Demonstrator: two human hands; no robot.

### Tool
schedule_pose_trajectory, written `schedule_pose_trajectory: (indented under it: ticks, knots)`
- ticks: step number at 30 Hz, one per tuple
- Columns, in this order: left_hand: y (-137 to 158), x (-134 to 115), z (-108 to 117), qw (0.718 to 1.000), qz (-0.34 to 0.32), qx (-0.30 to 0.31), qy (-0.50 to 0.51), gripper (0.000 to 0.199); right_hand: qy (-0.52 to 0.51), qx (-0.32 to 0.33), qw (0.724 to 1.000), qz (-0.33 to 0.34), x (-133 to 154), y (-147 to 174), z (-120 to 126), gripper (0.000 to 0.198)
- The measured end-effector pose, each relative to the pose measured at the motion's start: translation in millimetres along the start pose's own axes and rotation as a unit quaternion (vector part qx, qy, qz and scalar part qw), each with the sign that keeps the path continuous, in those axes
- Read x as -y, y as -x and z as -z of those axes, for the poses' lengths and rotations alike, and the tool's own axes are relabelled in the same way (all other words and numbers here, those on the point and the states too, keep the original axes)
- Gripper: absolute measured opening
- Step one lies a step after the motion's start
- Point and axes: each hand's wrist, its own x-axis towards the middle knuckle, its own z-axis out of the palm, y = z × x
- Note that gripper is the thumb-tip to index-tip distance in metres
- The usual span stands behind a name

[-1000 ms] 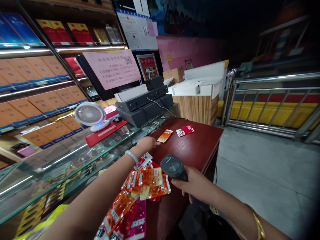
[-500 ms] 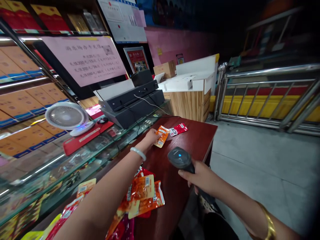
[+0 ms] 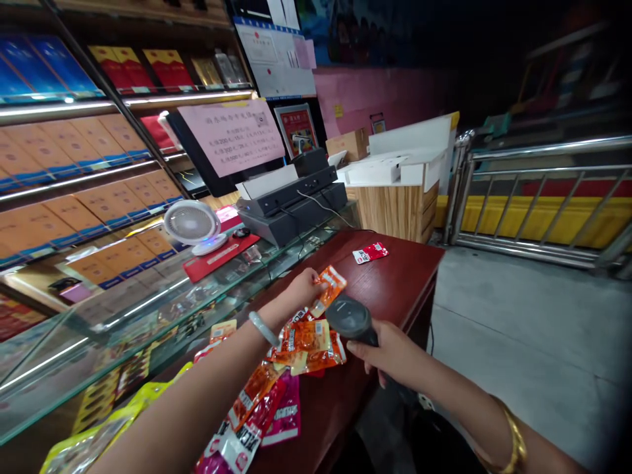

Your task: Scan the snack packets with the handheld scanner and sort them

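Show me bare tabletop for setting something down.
The tabletop is bare between the red-and-white packet and the scanner, and on to the right edge. Another bare strip lies right of the purple packet. Crowded: the packet pile left of the scanner.

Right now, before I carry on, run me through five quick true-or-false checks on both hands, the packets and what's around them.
1. The right hand grips a dark handheld scanner. True.
2. The left hand holds an orange packet. True.
3. Every packet is in a hand. False: a red-and-white packet lies by itself on the reddish-brown table, and a heap of packets lies nearer the wearer.
4. The gold bangle is on the left arm. False: the gold bangle is on the right arm; the left wears a pale bangle.
5. In the picture, the small white fan is to the left of the dark grey machine. True.
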Motion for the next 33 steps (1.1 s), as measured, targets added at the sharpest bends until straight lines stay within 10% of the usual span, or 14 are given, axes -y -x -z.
schedule_pose_trajectory:
  ticks: [5,15,22,27,33]
  knots:
    - [9.5,19.6,36.5,0.968,-0.06,0.162,-0.182,0.021,-0.015,0.029,0.999,0.017,-2.1,6.4,-7.2,0.025]
    - [-103.5,-61.7,-46.2,0.966,-0.138,-0.083,-0.2,0.038,-0.002,-0.004,1.0,-0.005,-34.2,-0.3,27.3,0.028]
    - [-179.1,-101.1,-88.7,0.972,-0.101,-0.064,-0.204,0.053,0.065,-0.107,0.992,-0.001,-38.9,1.6,43.6,0.018]
    - [-150.9,-91.7,-76.3,0.98,-0.067,-0.04,-0.185,0.062,0.054,-0.119,0.991,0.003,-42.3,9.7,38.7,0.019]
    - [-28.8,-36.1,-29.9,0.983,-0.093,-0.044,-0.151,0.05,0.054,-0.142,0.988,0.012,-37.2,28.4,22.3,0.033]
